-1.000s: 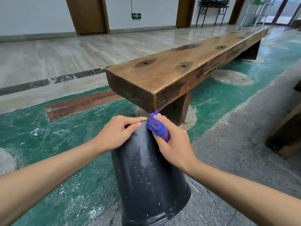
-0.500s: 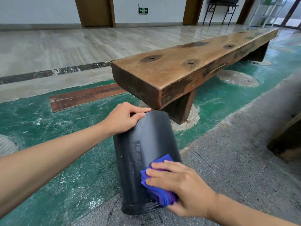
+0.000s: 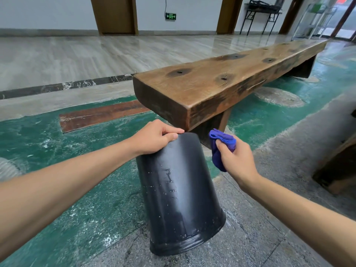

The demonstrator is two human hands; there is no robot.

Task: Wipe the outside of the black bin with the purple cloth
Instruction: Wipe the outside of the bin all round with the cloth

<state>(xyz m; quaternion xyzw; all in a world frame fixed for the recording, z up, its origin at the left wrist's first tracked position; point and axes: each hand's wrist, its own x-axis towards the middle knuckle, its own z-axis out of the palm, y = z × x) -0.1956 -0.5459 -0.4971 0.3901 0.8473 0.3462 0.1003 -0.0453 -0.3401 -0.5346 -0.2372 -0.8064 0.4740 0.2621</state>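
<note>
Left hand (image 3: 154, 136) fingers curl over the upturned bin (image 3: 179, 189); right hand (image 3: 236, 158) fingers pinch the cloth (image 3: 221, 143) beside it. Tilted bin may slip if pushed hard.

Place: it looked like a public hall or lobby.
Floor: polished stone tiles (image 3: 77, 54), then worn green paint.
Seating: a long, heavy wooden bench (image 3: 221, 83).
Wall: a green exit sign (image 3: 170, 16) hung between brown doors (image 3: 114, 15).
Far end: a folding table (image 3: 260, 11) stood there.
</note>
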